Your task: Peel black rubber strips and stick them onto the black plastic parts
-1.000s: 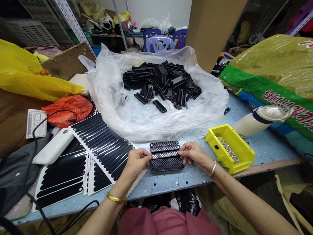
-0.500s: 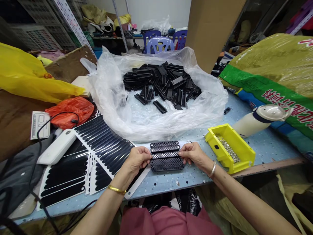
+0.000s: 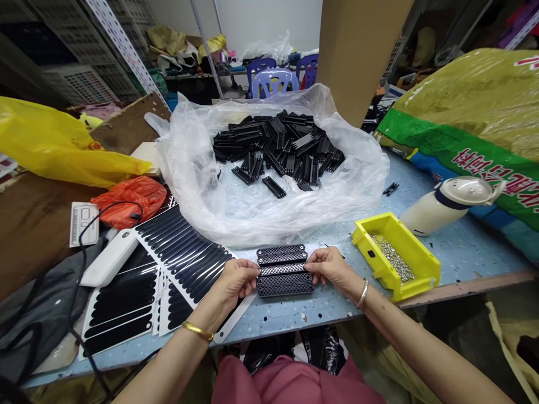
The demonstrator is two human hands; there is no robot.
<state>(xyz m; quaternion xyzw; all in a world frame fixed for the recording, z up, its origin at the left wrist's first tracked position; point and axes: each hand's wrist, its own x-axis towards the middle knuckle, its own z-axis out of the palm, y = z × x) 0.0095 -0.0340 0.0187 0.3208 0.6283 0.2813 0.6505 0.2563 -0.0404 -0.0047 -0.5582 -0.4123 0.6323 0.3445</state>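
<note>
Several black plastic strips with a diamond mesh pattern point(image 3: 284, 283) lie side by side at the table's front. My left hand point(image 3: 240, 276) pinches the left end of the middle strip point(image 3: 281, 270), thumb and forefinger together. At the opposite end of that strip, my right hand point(image 3: 330, 267) has its fingers closed. Small shiny round pieces show at ends of the two far strips point(image 3: 280, 254). Under my left forearm lie white sheets bearing rows of black rounded strips point(image 3: 185, 252).
A clear plastic bag point(image 3: 269, 219) behind the strips holds a heap of black plastic parts point(image 3: 278, 143). To the right stand a yellow bin point(image 3: 416, 289) with small metal pieces point(image 3: 391, 258) and a cream bottle point(image 3: 429, 212). A white device point(image 3: 110, 259) and cables are left.
The view has shifted slightly, so left-side items appear a little farther right and lower. Both hands stay at the ends of the middle strip.
</note>
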